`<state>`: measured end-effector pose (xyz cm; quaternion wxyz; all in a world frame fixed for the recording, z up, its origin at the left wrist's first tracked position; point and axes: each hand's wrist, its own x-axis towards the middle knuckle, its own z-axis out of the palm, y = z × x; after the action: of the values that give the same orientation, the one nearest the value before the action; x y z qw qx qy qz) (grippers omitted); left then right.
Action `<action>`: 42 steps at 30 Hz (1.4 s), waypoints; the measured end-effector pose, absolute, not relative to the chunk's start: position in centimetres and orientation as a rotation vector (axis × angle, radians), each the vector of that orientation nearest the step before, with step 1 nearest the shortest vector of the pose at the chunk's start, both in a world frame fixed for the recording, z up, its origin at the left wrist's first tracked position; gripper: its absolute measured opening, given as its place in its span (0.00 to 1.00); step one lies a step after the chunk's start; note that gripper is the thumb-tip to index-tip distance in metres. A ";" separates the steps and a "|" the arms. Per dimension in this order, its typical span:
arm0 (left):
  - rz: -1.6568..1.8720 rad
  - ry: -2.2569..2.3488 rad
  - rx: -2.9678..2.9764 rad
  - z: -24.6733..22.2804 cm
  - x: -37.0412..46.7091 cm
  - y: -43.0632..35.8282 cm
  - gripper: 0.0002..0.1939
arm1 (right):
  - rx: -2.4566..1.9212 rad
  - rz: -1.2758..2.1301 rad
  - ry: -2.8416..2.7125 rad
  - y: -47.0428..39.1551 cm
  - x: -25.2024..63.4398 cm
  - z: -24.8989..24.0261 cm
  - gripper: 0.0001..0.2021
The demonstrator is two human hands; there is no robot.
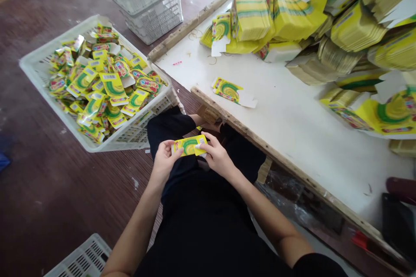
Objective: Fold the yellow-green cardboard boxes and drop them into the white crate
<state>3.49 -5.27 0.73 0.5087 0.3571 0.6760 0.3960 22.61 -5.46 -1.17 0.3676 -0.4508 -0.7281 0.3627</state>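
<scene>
1. Sitting low in the middle of the view, a small yellow cardboard carton printed with a green swirl (190, 145) is held above the lap, between both hands.
2. The carton's left end is pinched by the left hand (164, 161), fingers curled closed around it with the thumb on top.
3. Its right end is gripped by the right hand (217, 156), fingers bent over the far edge and the thumb pressed near a white flap.
4. At ten o'clock from the hands, a white plastic lattice crate (39, 67) is seen on the dark floor, filled with a loose heap of the same yellow and green cartons (100, 88).
5. At twelve o'clock, a stack of empty white lattice crates (146, 0) is set on the floor.
6. At two o'clock, a white worktable with a rough wooden edge (292, 125) is seen; one flat yellow carton blank (232, 91) lies alone near its edge.
7. Further along at one to two o'clock, bundles of flat yellow carton blanks (292, 17) are piled on the table's far side.
8. At seven o'clock, the corner of another white lattice crate (82, 259) is visible.
</scene>
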 end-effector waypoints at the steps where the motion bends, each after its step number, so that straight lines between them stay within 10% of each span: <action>1: 0.957 1.596 0.797 0.7 3.5 -5.5 0.27 | -1.174 0.950 -1.884 -5.8 22.5 -1.4 0.12; 42: 1.032 1.387 0.695 0.5 5.6 -6.3 0.19 | -1.301 1.222 -1.584 -4.5 23.1 -3.3 0.20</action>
<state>5.58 -6.33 0.49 0.5966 0.2992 0.5975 0.4445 23.05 -4.46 -3.26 0.3686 -0.5069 -0.6169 0.4761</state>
